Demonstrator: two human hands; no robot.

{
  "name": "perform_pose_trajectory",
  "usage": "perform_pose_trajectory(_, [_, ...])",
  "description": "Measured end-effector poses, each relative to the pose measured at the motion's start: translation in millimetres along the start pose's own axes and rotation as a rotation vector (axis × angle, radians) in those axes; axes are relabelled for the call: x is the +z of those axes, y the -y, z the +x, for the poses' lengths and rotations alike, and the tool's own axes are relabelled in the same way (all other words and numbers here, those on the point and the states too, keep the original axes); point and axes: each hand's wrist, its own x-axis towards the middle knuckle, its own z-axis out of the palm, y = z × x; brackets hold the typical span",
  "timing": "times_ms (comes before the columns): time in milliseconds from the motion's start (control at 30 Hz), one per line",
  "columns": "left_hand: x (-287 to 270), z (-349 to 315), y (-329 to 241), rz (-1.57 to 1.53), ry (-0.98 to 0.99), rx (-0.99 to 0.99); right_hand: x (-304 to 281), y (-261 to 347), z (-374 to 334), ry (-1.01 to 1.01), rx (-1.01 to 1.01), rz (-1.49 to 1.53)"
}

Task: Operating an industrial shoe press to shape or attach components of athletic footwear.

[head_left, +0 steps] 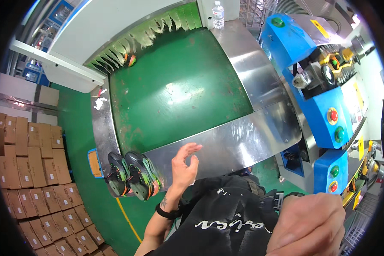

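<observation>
My left hand point(184, 165) is raised over the near strip of the steel table edge point(226, 149). Its thumb and fingers are apart in a loose curve, with nothing between them. To its left, two black sports shoes point(141, 175) with green and orange trim stand side by side on the steel corner. My right hand point(309, 226) is large and close at the lower right. Its fingers are curled into a fist, and whatever they may hold is hidden. Part of another shoe point(130, 60) shows orange at the hanging strip curtain point(145, 34).
A green conveyor belt point(175, 94) runs under the curtain, framed by steel. A water bottle point(218, 15) stands at the far right corner. On the right is a blue machine point(320, 111) with red and green buttons and clamps. Stacked cartons point(34, 170) fill the left.
</observation>
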Motion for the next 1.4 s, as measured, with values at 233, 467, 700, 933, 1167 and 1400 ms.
perform_pose_trajectory(233, [-93,125,91,0.062,-0.252,-0.063,112,-138,54,-0.022,0.682,-0.139])
perform_pose_trajectory(467, [-215,270,244,0.880,-0.799,-0.076,267,-324,102,0.428,0.731,-0.088])
perform_pose_trajectory(700, [-237,279,288,1.059,-0.755,-0.193,426,-628,246,0.930,0.239,-0.837])
perform_pose_trajectory(933, [-237,274,318,0.982,-0.839,-0.097,507,-718,246,0.748,0.197,-0.766])
perform_pose_trajectory(1167, [-245,257,300,1.053,-0.874,-0.110,333,-525,18,0.494,0.908,-0.133])
perform_pose_trajectory(1400, [-169,263,166,-0.432,-0.241,-0.243,96,-228,-123,-0.269,1.589,-0.062])
